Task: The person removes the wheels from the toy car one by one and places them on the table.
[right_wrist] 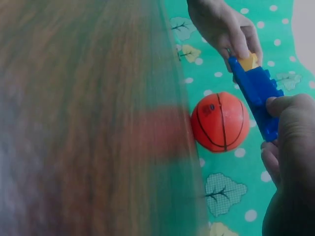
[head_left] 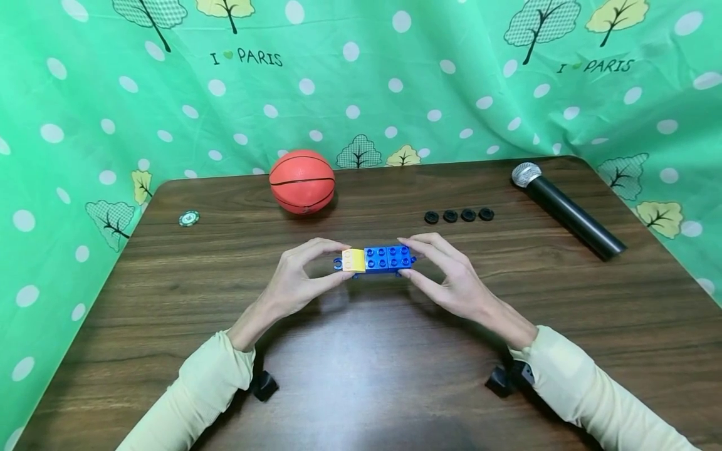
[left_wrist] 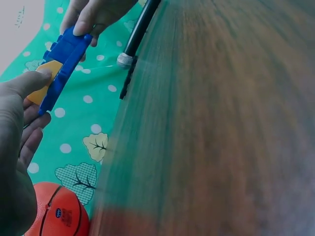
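Both hands hold a toy block car body between them, above the middle of the table. It has a long blue base [left_wrist: 64, 87] with a hook at its left end [head_left: 338, 264], a yellow sloped block [head_left: 353, 260] on the left and studded blue blocks [head_left: 388, 257] on the right. My left hand [head_left: 293, 275] pinches the yellow end between thumb and fingers. The right hand [head_left: 454, 279] pinches the blue end the same way, thumb at the near side. In the right wrist view the underside of the base is mostly turned away.
Beyond the hands, a red toy basketball [head_left: 302, 181] sits near the table's back edge. Several small black wheels [head_left: 450, 216] lie in a row, with a black microphone [head_left: 575, 216] to their right. A green-and-white chip [head_left: 188, 218] lies at left on the wooden table [head_left: 361, 376].
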Demonstrator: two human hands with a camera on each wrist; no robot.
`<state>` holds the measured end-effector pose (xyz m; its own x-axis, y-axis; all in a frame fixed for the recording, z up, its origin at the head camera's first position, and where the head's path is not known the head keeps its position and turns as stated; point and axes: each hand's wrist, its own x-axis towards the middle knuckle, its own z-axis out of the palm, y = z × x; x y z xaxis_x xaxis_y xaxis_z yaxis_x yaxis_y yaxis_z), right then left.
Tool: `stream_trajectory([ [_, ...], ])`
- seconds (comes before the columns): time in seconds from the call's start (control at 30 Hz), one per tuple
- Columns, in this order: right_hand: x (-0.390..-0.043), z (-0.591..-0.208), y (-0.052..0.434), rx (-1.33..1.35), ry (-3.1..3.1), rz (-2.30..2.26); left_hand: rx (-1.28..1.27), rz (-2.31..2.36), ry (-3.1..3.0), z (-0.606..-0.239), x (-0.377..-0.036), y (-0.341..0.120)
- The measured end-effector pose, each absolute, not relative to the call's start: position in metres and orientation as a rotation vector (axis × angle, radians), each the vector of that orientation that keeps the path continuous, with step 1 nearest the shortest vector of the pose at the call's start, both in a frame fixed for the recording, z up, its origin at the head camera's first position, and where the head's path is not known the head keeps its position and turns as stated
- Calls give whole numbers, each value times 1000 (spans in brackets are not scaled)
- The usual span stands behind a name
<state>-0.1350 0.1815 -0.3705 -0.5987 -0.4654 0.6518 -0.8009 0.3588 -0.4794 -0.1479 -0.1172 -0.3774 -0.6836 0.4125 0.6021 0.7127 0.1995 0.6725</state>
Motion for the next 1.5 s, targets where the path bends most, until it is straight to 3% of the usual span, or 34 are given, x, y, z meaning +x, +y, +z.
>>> stream_trajectory([
  [1.5, -191, -393, 173, 983, -2477, 1055, -902, -1210, -2508, -399, -198, -120],
])
